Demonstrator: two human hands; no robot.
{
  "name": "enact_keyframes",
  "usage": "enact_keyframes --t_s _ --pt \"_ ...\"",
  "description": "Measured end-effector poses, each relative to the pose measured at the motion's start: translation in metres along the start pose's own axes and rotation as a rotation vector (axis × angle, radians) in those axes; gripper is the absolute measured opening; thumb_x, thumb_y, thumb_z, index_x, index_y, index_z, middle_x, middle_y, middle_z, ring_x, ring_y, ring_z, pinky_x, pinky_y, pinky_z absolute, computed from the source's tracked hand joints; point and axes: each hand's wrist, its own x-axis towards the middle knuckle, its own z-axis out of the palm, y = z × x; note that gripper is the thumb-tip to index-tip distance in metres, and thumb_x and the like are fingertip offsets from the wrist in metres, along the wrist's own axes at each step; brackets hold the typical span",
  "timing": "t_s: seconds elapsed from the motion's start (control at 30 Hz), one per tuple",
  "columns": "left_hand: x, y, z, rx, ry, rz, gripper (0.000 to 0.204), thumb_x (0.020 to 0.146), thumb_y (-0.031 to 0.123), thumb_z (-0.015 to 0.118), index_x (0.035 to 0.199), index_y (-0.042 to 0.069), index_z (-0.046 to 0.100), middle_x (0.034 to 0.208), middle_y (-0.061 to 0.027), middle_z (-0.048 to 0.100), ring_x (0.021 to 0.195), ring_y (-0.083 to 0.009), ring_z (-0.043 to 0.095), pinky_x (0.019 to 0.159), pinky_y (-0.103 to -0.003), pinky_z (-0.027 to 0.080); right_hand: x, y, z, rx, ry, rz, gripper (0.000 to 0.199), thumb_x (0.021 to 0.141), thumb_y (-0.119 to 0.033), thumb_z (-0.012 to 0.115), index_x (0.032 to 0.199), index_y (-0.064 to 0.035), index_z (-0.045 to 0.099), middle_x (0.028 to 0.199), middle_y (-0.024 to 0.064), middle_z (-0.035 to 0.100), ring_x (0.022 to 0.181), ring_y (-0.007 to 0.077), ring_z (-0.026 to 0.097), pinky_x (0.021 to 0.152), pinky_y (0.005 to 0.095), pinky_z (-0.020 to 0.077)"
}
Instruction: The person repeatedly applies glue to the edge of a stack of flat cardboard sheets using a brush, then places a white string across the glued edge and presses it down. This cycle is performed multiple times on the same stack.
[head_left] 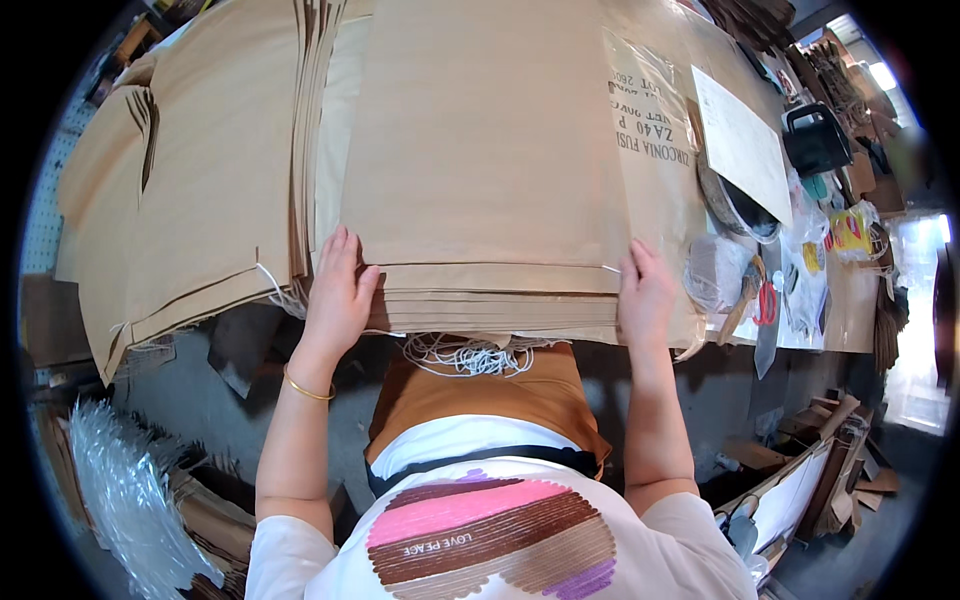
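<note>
A stack of brown paper sacks (485,130) lies in front of me, its layered near edges stepped at the table's front. My left hand (338,297) rests along the near left corner of the stack, fingers stretched out and thumb apart. Against the near right corner lies my right hand (647,290), its fingers extended along the side; part of them is hidden. Neither hand is closed around a sack. White strings (470,356) hang in a tangle below the stack's near edge, between my forearms. Short white thread ends stick out near both corners.
Another pile of brown sacks (215,150) lies at the left. Clear plastic sheeting (655,170) covers the table right of the stack. Further right are a white board (742,140), red-handled scissors (766,305) and a black container (817,140). Plastic strips (130,500) hang at lower left.
</note>
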Motion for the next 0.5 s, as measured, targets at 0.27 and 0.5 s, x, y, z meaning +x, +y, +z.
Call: enact_keyframes --t_s 0.27,0.5 --pt "-0.006 0.003 0.008 0.133 0.013 -0.018 0.058 0.093 0.021 0.053 0.138 -0.007 0.03 0.147 -0.0231 0.026 0.137 -0.0372 0.023 0.112 -0.041 0.022 -0.01 0.0 0.031 -0.09 0.121 -0.125 0.032 0.076 -0.007 0.07 0.104 0.0016 0.057 0.106 0.0152 0.057 0.096 0.0304 0.056 0.084 0.0364 0.0468" --pt "-0.005 0.005 0.01 0.152 0.033 0.025 0.057 0.092 0.023 0.054 0.133 -0.012 0.033 0.144 -0.0291 0.027 0.134 -0.0414 0.026 0.111 -0.044 0.025 0.0 -0.013 0.016 0.074 0.016 0.245 0.032 0.073 -0.006 0.071 0.102 0.0 0.059 0.107 0.0149 0.055 0.096 0.0297 0.056 0.081 0.0362 0.0474"
